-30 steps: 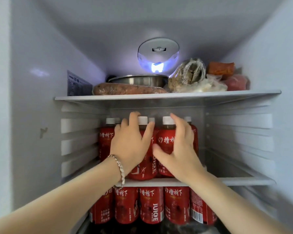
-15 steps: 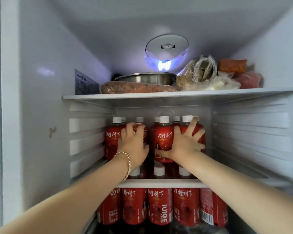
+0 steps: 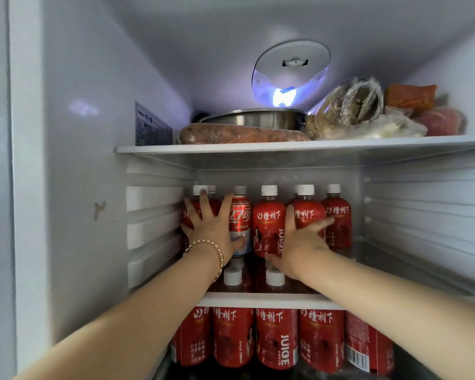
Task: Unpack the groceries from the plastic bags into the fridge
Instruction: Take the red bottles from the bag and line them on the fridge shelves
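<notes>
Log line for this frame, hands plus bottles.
left hand: flat on leftmost red bottles | right hand: fingers spread on bottle right of centre | middle shelf | nothing lifted

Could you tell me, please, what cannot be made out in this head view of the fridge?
- Leftmost bottle's label: covered by the left hand.
- Metal pot contents: hidden by its rim and the wrapped sausage.
- Side-wall sticker text: too small.
- Lower-shelf bottles: tops hidden by the shelf edge.
- Plastic bags: out of frame.
</notes>
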`<state>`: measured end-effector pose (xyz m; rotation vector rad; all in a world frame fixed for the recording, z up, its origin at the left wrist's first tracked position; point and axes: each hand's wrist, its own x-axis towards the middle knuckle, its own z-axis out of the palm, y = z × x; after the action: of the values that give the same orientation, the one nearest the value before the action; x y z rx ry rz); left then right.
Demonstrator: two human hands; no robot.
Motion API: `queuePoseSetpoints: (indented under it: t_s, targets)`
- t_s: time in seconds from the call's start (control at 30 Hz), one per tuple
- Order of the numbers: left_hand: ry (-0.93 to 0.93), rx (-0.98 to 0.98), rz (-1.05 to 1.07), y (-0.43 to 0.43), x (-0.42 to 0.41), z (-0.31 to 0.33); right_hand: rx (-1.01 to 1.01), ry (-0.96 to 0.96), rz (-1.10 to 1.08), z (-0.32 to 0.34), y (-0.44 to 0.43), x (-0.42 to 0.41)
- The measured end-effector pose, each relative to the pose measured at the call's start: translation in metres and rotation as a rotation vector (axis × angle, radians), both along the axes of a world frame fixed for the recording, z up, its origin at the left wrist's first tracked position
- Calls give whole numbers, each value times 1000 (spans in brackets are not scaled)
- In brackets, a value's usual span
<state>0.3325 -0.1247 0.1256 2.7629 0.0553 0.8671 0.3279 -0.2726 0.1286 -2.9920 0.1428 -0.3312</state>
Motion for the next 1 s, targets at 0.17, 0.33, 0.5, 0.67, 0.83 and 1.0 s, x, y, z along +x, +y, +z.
queuePoseSetpoints:
  t_s: [0.17,0.33,0.5,0.67,0.83,1.0]
  targets:
    - [4,-2,-5,-2,0,-1,-89,-59,-40,-4,5,6]
    - [9,-3,-21,0,0,-6,-136,111,-187,-5,20,10]
    - [22,17,-15,7,2,-4,-155,54,-138,-7,21,1]
    - [63,33,-28,12,0,3,-31,-94,155,0,1,-35]
    - [92,-128,-79,6,-34,15,-50,-168,455,10,-15,-76]
    - [162,-35,-25,-13,-105,9,31,-355,663,3,-19,-110]
